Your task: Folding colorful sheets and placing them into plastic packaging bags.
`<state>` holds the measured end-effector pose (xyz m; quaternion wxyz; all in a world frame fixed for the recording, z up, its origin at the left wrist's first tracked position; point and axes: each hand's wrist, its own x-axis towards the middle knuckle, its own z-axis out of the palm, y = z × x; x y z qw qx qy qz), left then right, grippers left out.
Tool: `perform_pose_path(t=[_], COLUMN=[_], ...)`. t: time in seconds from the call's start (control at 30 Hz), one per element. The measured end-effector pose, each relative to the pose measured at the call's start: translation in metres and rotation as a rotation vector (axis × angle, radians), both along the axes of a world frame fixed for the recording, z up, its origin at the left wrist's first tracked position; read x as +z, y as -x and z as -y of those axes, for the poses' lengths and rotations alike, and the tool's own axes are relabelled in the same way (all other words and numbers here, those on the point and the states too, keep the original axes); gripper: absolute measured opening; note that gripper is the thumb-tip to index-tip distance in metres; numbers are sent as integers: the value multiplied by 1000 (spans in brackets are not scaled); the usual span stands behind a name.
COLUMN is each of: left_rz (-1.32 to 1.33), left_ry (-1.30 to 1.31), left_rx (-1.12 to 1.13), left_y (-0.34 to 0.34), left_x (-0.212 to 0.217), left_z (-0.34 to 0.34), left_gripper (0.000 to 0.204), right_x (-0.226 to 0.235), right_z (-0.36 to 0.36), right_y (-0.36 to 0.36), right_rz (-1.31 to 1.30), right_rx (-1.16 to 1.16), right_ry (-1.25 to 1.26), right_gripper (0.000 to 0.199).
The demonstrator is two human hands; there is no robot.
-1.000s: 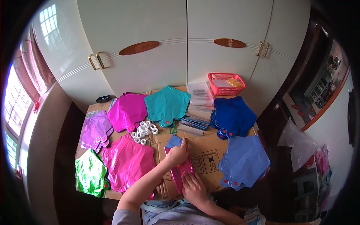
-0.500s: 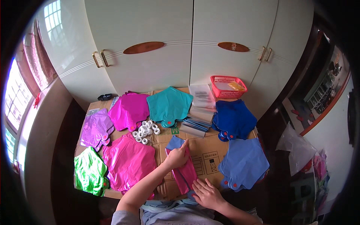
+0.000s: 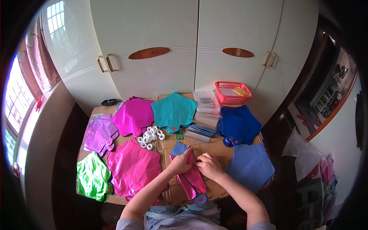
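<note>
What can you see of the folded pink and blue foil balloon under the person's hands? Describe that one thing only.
The folded foil balloon looks like shiny, flat, deflated foil, pink and light blue layers together, folded into a long narrow strip. It lies on the cardboard-covered table, slanting from upper left to lower right, with a round blue tab at its near end. The left hand presses its upper part; the right hand touches it beside that.

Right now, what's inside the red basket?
The red basket holds something yellow-orange at its right side and a pale sheet. Anything beneath them is hidden.
</note>
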<state>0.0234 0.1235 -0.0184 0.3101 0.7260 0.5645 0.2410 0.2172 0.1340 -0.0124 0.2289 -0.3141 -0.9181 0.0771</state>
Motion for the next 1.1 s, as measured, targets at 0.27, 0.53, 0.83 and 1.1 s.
perform_pose_path(t=[0.27,0.53,0.83,1.1], left_rz=[64,70,140,119], left_ry=[19,-4,89,-19], left_rx=[29,27,40,95], left_y=[2,1,1,-3], left_x=[4,5,11,11], left_z=[8,8,10,15], left_gripper=[76,72,72,63], right_x=[22,37,29,9], right_z=[35,60,76,101], right_y=[-34,-46,-11,3], right_rz=[161,264,37,113], right_rx=[54,220,138,-5], right_ry=[13,27,67,-49], right_gripper=[40,38,8,22])
